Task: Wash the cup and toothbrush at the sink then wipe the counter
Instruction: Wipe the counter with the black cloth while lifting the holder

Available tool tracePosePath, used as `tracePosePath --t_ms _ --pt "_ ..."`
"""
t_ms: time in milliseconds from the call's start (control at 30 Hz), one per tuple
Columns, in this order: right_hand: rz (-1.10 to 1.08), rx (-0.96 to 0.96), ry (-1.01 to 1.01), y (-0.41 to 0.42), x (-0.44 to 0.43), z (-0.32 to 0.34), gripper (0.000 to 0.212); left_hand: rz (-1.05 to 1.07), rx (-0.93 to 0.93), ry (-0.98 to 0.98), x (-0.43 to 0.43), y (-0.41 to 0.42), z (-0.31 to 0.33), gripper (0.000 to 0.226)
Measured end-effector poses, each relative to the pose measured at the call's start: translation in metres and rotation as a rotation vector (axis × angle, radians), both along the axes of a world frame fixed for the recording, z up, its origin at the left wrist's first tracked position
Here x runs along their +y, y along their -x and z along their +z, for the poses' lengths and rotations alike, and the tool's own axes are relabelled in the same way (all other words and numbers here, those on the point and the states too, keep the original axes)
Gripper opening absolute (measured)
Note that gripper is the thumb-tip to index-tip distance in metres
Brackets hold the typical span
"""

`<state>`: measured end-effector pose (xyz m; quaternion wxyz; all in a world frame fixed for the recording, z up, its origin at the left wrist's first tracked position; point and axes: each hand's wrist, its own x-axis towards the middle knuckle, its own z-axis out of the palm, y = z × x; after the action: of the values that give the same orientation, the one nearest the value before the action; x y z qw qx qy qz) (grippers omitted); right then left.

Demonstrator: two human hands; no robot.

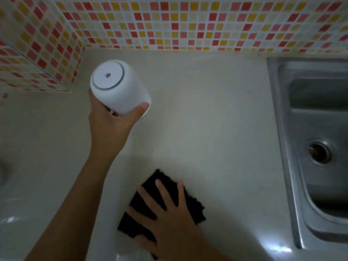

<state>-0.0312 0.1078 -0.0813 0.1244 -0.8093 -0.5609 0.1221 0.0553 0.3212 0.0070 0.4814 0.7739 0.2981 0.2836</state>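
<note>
While the mosaic tile wall (169,21) fills the top and left, the left arm reaches up from the lower left, forearm straight, toward the back corner of the counter (216,110). The left hand (111,121) grasps the white cup (116,85) low on its body near the rim. The thumb (141,109) is wrapped on the right side and the other fingers are hidden behind the cup. The cup is upside down, its base facing the camera, tilted slightly left. I cannot tell whether its rim touches the counter.

Right of that and nearer the camera, the right hand (169,219) lies palm down with fingers spread and straight. It presses flat on a black cloth (193,205) and is not clenched. The cloth lies on the counter near the front edge, well apart from the cup.

At far right a steel sink (282,129) is set in the counter, and its drain (319,152) is visible.
</note>
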Motion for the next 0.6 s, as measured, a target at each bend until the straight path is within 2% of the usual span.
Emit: tracePosePath --t_ms 67,133,200,267,367,500,600 --pt "-0.016 -0.040 -0.039 -0.043 0.014 -0.008 0.057 -0.021 0.001 -0.016 -0.003 -0.001 0.000 0.098" --pt "-0.228 -0.110 -0.059 -0.107 0.057 -0.012 0.058 -0.027 -0.001 -0.053 -0.007 -0.002 0.000 0.098" --pt "-0.464 -0.111 0.006 -0.162 0.105 -0.008 0.060 -0.019 -0.018 -0.096 -0.011 -0.001 0.001 0.093" --pt "-0.553 -0.082 0.096 -0.182 0.134 -0.005 0.062 -0.025 -0.033 -0.118 -0.013 0.000 0.002 0.090" --pt "-0.403 -0.099 0.042 -0.149 0.113 -0.007 0.060 -0.046 -0.031 -0.126 -0.010 0.000 0.004 0.089" --pt "-0.126 -0.095 -0.005 -0.055 -0.021 -0.002 0.055 -0.029 -0.010 -0.074 -0.009 -0.001 0.002 0.094" --pt "-0.166 -0.132 0.009 -0.062 -0.091 0.002 0.059 -0.045 0.013 -0.057 -0.010 -0.001 -0.005 0.099"
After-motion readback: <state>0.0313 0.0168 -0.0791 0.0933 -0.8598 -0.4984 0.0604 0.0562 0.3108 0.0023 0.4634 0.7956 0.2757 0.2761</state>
